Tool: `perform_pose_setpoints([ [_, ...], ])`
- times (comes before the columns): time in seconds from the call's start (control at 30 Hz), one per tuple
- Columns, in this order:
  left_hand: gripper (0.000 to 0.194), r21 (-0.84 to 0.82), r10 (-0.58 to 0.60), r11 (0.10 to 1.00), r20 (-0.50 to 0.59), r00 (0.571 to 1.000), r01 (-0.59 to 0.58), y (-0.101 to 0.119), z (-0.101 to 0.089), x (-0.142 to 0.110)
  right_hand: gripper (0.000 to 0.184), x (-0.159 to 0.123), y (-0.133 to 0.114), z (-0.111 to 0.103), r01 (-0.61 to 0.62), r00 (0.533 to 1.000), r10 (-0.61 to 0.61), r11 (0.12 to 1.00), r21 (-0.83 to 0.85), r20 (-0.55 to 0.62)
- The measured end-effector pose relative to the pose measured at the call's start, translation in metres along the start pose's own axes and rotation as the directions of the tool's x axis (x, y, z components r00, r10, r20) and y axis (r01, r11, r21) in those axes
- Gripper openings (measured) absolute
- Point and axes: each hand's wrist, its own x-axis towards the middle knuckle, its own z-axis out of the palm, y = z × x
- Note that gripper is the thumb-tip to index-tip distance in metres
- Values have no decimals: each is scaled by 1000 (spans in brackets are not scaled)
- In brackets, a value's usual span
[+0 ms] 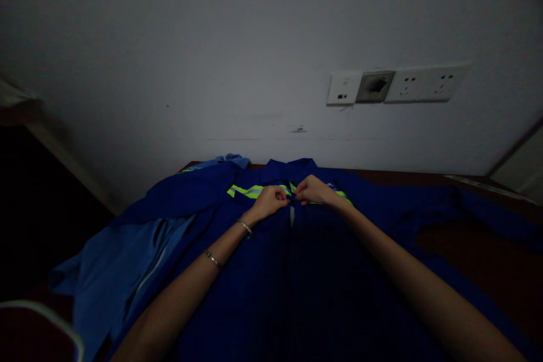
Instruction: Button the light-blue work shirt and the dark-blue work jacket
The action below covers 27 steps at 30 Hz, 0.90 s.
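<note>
A dark blue work jacket (237, 277) lies spread out in front of me, its collar toward the wall and its sleeves out to both sides. Across the chest runs a yellow-green and silver reflective stripe (250, 192). My left hand (270, 201) is closed in a pinch on the jacket's front edge, level with the stripe. Just to the right, my right hand (313, 189) pinches the opposite front edge. A narrow gap with something grey shows between the edges below my fingers. Any fastener there is too small and dark to make out.
Under the jacket's left side lies a lighter blue garment (114, 266). The dark reddish-brown table (458, 251) meets a pale wall (190, 56) carrying a row of switches and sockets (424, 85). A curved white strip (46, 312) crosses the lower left corner.
</note>
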Motion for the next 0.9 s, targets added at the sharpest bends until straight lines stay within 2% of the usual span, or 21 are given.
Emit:
perform_pose_setpoints([
  [0.13, 16, -20, 7, 1000, -40, 999, -8, -1, -1, 0, 18, -2, -4, -1, -33, 999, 33, 999, 8, 6],
  [0.3, 15, -97, -35, 995, -10, 999, 34, 0, -1, 1, 17, -6, -8, -2, -34, 999, 34, 999, 8, 10],
  [0.47, 18, -207, -210, 955, 28, 977, 211, 6, -11, 2, 14, -7, -6, -6, 9, 1000, -9, 1000, -24, -1],
  [0.6, 20, -180, -321, 929, 53, 946, 325, 1, -16, 0, 13, -8, -8, -11, 8, 1000, -8, 1000, -4, -18],
  [0.77, 11, -150, -254, 953, 77, 964, 263, -4, -10, 1, 11, -12, -13, -12, 50, 996, -52, 998, -37, -72],
  [0.83, 9, -123, -226, 965, 64, 972, 233, 6, -11, 1, 10, -13, -14, -13, 79, 993, -86, 994, -80, -79],
  [0.9, 13, -92, -229, 967, 108, 967, 239, 21, -14, -1, 12, -15, -15, -14, 111, 990, -122, 986, -125, -77],
])
